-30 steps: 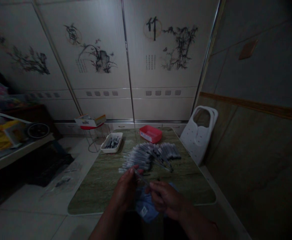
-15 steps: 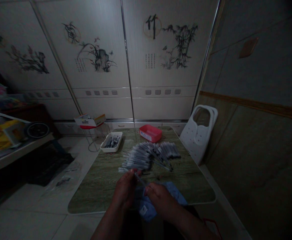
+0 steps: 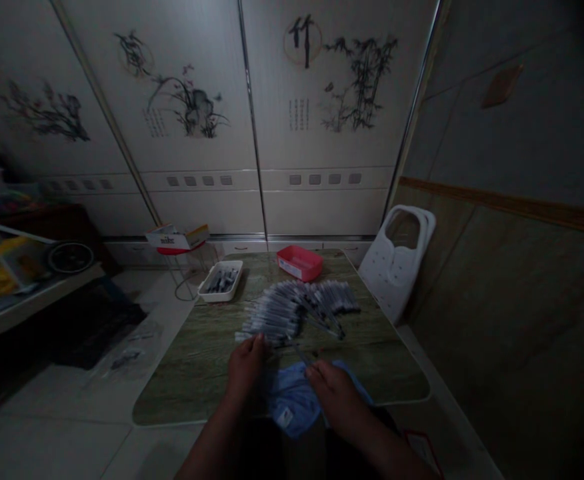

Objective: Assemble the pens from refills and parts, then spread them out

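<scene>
My right hand is closed around one end of a thin pen, which points up and left over the table. My left hand is closed at the near left edge of the pen pile; whatever its fingers pinch is too small to make out. Many pens lie in a fanned heap just beyond my hands, a few of them crosswise on the right. A blue cloth with a white label lies at the table's near edge, between and under my hands.
On the wood-patterned table stand a white tray of dark small parts at back left and a pink container at the back. A white folded chair leans by the right wall. A box sits on a red stool beyond the table.
My hands have moved apart: the left away from the pen, the right slightly to the right with the pen still in it. More of the blue cloth shows.
</scene>
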Demonstrator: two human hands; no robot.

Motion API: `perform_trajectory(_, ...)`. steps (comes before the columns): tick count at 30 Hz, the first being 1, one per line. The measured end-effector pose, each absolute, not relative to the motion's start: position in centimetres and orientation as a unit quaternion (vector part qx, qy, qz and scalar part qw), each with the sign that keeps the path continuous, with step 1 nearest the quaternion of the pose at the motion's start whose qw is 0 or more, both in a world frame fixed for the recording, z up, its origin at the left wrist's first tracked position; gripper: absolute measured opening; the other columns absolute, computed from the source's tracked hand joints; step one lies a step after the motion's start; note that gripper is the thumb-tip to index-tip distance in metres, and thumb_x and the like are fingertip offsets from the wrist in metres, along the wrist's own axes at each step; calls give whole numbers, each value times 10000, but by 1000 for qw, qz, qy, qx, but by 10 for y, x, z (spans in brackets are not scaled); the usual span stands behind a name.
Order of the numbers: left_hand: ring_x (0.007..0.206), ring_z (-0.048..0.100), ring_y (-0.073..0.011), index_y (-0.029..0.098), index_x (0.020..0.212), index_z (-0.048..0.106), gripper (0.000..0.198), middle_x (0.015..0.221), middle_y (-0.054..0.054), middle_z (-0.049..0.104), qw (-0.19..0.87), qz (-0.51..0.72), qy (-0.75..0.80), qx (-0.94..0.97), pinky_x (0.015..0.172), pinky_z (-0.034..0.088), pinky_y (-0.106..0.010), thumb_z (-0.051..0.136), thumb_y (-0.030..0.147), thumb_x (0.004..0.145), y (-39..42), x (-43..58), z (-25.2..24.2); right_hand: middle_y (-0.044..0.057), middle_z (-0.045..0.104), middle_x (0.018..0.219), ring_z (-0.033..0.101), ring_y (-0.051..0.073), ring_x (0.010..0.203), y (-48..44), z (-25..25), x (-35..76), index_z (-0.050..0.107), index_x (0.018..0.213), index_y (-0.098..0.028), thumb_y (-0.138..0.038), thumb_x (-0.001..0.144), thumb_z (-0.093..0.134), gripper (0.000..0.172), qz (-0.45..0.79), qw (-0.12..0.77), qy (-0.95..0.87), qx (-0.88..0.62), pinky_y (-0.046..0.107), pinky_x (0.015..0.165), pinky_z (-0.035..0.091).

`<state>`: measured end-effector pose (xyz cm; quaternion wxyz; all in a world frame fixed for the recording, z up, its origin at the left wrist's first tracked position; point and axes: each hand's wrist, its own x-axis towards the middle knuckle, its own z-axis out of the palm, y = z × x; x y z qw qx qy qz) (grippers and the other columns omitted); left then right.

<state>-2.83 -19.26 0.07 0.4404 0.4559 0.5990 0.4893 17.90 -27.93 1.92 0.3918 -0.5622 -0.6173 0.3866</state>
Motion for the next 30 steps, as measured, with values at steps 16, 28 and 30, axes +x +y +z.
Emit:
perform_trajectory(16,747,670,-177,175,1006,751,407,913,-90,748,687,417,424,417,643,468,-255,778,521,792,-236,11,45,-44,513,605,402,101,529,-271,37,176,644,910,-169,-673,899,579,508,582,439,-498,-470,235,502,287)
perform_trajectory(28,763,667,-139,172,976,712,330,952,-69,747,688,533,402,285,647,501,-226,846,386,764,-226,9,41,-23,582,490,381,67,344,-266,40,172,621,850,-153,-743,860,547,595,644,465,-381,-474,203,390,220)
perform_trajectory(30,748,666,-134,169,977,709,331,944,-69,748,686,536,404,281,644,502,-222,846,384,765,-228,10,40,-38,565,490,362,63,349,-265,40,169,607,834,-162,-726,840,585,564,641,468,-383,-472,203,391,212)
